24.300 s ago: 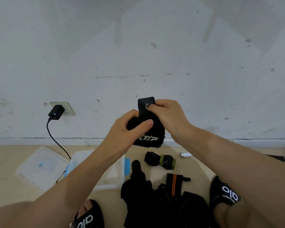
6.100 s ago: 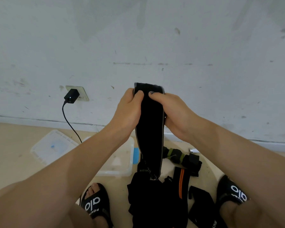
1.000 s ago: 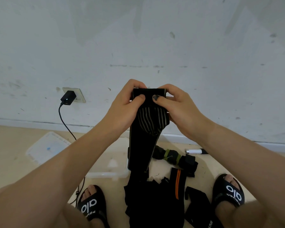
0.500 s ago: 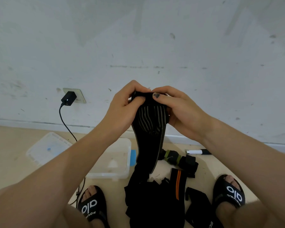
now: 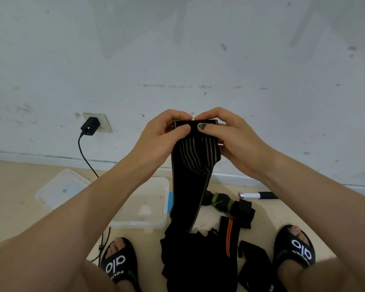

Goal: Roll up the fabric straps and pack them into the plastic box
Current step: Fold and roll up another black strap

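Both hands, left [image 5: 158, 142] and right [image 5: 230, 140], pinch the top end of the black strap [image 5: 187, 186] up at chest height so its tail hangs straight for rolling, I'd guess, with the open plastic box [image 5: 143, 207] waiting below the left hand on the floor.

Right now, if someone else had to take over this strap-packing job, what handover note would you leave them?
Left hand and right hand: both pinch the top end of the long black striped fabric strap, roll barely begun; its tail hangs to the floor.
Clear plastic box: open on the floor, no straps visible inside; its clear lid lies to its left.
Done: one black-and-green rolled strap lies on the floor, unpacked.
Left: finish this roll, roll the loose black strap pile including the orange-striped strap, pack everything.
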`<state>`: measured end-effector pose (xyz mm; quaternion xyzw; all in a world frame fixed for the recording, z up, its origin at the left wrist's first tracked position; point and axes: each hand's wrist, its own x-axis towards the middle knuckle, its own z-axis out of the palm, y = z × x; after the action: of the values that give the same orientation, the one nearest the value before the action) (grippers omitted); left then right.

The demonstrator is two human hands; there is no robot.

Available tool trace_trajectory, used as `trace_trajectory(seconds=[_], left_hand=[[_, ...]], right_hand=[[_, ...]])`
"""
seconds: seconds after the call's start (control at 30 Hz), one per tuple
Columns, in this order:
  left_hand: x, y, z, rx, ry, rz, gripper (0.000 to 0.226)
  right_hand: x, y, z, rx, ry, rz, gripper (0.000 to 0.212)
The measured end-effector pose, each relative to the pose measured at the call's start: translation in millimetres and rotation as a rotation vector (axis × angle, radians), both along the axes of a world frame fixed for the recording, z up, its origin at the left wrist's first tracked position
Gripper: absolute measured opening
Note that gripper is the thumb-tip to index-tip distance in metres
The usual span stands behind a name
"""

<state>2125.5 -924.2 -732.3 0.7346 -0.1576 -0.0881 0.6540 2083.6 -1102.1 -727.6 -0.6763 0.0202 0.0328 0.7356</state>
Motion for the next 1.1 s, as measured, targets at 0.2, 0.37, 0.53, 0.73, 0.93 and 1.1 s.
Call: trace_trajectory(seconds=[0.2, 0.37, 0.53, 0.73, 0.93, 1.1], left_hand=[[-1.1, 2.9, 2.8, 0.112, -0.219, -0.059, 0.019], [-2.0, 0.9, 0.4, 0.141, -0.154, -0.054, 0.012], [-5.1, 0.4, 1.8, 0.160, -0.167, -0.104, 0.009], [-6.2, -0.8, 3.7, 0.070, -0.143, -0.051, 0.014], [-6.4, 0.0, 3.7, 0.060, -0.120, -0.048, 0.016], [-5.7, 0.3, 2.4, 0.016, -0.042, -0.065, 0.021]], right_hand=[[3.4, 0.6, -4.3, -0.020, -0.030, -0.011, 0.014], [3.8, 0.7, -6.9, -0.027, -0.111, -0.036, 0.014], [3.0, -1.0, -7.3, -0.060, -0.133, -0.050, 0.012], [0.4, -0.8, -3.1, -0.082, 0.020, 0.037, 0.020], [-0.1, 4.2, -4.4, -0.057, 0.023, 0.025, 0.025], [1.2, 3.4, -6.4, -0.002, -0.013, -0.003, 0.019]])
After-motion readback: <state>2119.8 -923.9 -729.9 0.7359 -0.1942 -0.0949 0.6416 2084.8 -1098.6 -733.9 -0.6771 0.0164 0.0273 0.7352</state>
